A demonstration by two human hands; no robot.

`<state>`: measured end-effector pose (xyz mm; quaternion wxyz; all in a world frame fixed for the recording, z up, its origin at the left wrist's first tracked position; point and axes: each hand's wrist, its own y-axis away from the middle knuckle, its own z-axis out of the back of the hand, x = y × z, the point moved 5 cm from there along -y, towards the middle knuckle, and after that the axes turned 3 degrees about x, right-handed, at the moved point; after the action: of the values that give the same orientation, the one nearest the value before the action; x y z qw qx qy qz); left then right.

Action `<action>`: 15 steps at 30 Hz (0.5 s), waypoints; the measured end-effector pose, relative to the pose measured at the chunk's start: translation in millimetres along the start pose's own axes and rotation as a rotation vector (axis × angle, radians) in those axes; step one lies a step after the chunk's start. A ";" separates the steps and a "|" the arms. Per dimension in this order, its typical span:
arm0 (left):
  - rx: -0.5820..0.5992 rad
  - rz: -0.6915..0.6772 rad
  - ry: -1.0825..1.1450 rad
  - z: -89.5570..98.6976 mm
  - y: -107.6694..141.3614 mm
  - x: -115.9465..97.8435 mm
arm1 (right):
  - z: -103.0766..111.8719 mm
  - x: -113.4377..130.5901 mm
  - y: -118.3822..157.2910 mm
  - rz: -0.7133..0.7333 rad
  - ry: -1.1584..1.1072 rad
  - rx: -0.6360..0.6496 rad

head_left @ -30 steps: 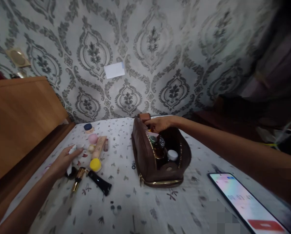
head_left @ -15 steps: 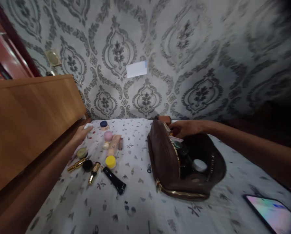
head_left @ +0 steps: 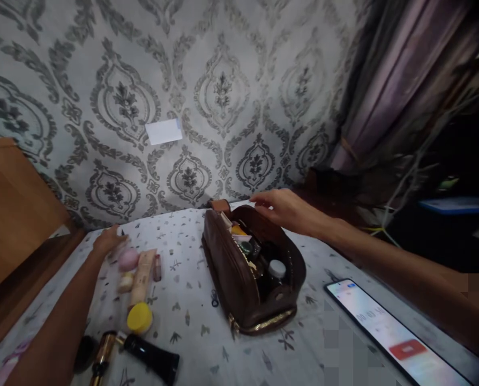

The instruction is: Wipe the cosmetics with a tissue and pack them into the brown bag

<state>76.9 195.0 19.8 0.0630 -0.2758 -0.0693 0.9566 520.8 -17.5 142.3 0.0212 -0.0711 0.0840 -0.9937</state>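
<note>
A brown zip bag point(head_left: 231, 273) stands open on the patterned white sheet, with a white-capped bottle point(head_left: 277, 269) and other small items inside. Above its far right rim is my right hand point(head_left: 277, 206), fingers apart and holding nothing. My left hand point(head_left: 110, 239) is at the far left of the sheet, its fingers round something small that I cannot make out. Nearer me lie a pink sponge point(head_left: 128, 259), a beige tube point(head_left: 143, 276), a yellow-lidded jar point(head_left: 140, 318), a black tube point(head_left: 153, 356) and a gold-and-black tube point(head_left: 103, 356).
A phone point(head_left: 388, 327) with a lit screen lies right of the bag. Wooden furniture point(head_left: 18, 203) borders the sheet on the left. Behind is a patterned wall point(head_left: 223, 96) with a white card point(head_left: 164, 132). Cables and a purple curtain point(head_left: 408, 64) are at the right.
The view has turned to the right. My right hand has come out of the bag and moved over its far right rim. My left hand is still at the far left of the sheet.
</note>
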 end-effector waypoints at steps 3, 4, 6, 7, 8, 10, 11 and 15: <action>-0.119 -0.007 0.047 21.5 8.7 0.0 | 13.7 17.3 45.2 -0.026 -0.185 -0.127; -0.159 -0.009 0.071 30.8 12.3 -4.2 | 12.9 27.0 60.5 -0.004 -0.275 -0.147; -0.222 -0.032 0.152 49.1 24.4 -21.8 | 3.6 52.0 88.2 0.107 -0.466 -0.175; -0.236 -0.058 0.194 56.7 34.8 -35.6 | -5.3 66.0 99.7 0.172 -0.553 -0.168; -0.227 -0.112 0.267 62.1 49.1 -52.8 | -16.2 79.6 109.2 0.227 -0.629 -0.158; -0.141 -0.229 0.330 64.3 89.5 -92.8 | -42.8 103.8 121.4 0.274 -0.742 -0.130; -0.080 -0.284 0.314 60.8 114.8 -113.1 | -57.7 114.2 124.3 0.272 -0.808 -0.100; 0.135 -0.412 0.246 26.0 221.6 -171.5 | -109.1 145.1 128.2 0.221 -1.077 0.020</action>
<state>188.7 -52.4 93.5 0.2830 -0.3652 -0.0518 0.8854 365.4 -133.8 33.9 0.1659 -0.5603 0.0588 -0.8094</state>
